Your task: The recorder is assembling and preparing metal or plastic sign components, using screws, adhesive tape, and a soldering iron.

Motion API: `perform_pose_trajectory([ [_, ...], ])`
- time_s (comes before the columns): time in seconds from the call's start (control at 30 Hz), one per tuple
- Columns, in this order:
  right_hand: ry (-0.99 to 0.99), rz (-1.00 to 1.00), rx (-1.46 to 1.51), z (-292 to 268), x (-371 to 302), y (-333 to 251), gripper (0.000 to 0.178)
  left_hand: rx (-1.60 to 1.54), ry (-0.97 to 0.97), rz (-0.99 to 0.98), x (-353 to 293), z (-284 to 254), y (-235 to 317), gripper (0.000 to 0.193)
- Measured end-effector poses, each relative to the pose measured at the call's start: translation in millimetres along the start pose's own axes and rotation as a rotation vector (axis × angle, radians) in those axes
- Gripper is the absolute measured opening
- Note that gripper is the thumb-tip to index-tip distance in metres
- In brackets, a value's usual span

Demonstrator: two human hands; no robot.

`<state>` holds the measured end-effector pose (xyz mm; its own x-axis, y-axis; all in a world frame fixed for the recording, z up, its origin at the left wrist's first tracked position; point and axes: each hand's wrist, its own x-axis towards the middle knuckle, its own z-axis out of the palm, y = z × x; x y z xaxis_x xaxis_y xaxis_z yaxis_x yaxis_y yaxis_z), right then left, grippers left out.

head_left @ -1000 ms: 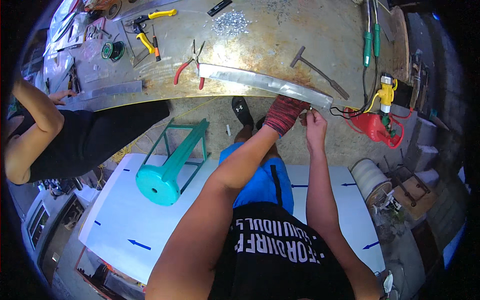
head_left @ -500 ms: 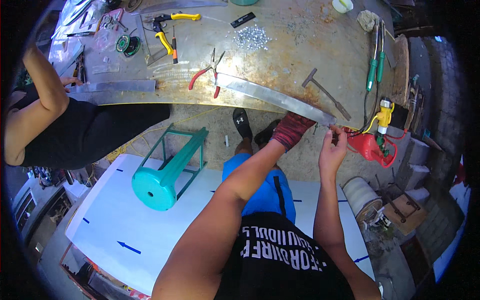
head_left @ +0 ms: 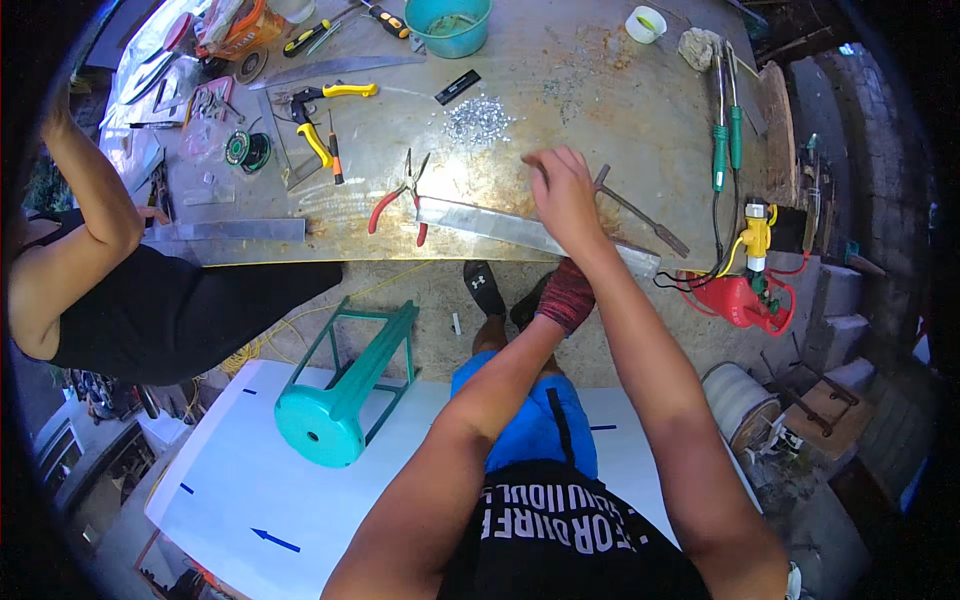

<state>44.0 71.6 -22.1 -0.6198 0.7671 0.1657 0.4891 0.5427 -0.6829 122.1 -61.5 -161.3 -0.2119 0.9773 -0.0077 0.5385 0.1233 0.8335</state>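
My left hand (head_left: 568, 297), in a red and black knit glove, grips a long flat metal strip (head_left: 480, 221) at the table's near edge; its fingers are partly hidden by the strip and my right forearm. My bare right hand (head_left: 566, 198) is over the strip, fingers loosely bent and apart, nothing visible in them. Beyond it lies a pile of small shiny metal bits (head_left: 478, 121). Red-handled pliers (head_left: 408, 197) rest beside the strip's left end. To the right of my right hand is a T-shaped metal tool (head_left: 640, 212).
Yellow-handled snips (head_left: 322, 115), a teal bowl (head_left: 448, 28) and two green-handled soldering irons (head_left: 719, 158) lie on the metal table (head_left: 620, 110). A co-worker's arm (head_left: 95, 200) is at the left, near another strip (head_left: 230, 230). A teal stool (head_left: 320, 425) lies tipped over behind the table.
My right hand has left the strip's right end and reached up and left over the table, crossing above my left wrist. My left hand stays at the strip. The view has shifted slightly.
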Motion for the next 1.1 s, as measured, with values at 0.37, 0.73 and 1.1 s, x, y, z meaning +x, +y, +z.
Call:
perform_pose_trajectory([
  [0.37,-0.119,-0.090,-0.180,57.1,78.8,20.7,0.031,-0.119,-0.397,-0.300,14.1,-35.0,27.4,0.058],
  [0.73,-0.179,-0.130,-0.244,61.9,92.9,8.2,0.031,-0.164,-0.191,-0.201,4.4,-19.7,15.4,0.043],
  [1.1,-0.229,-0.092,-0.325,64.4,99.5,1.2,0.019,-0.297,-0.346,-0.352,17.2,-67.4,39.2,0.043],
])
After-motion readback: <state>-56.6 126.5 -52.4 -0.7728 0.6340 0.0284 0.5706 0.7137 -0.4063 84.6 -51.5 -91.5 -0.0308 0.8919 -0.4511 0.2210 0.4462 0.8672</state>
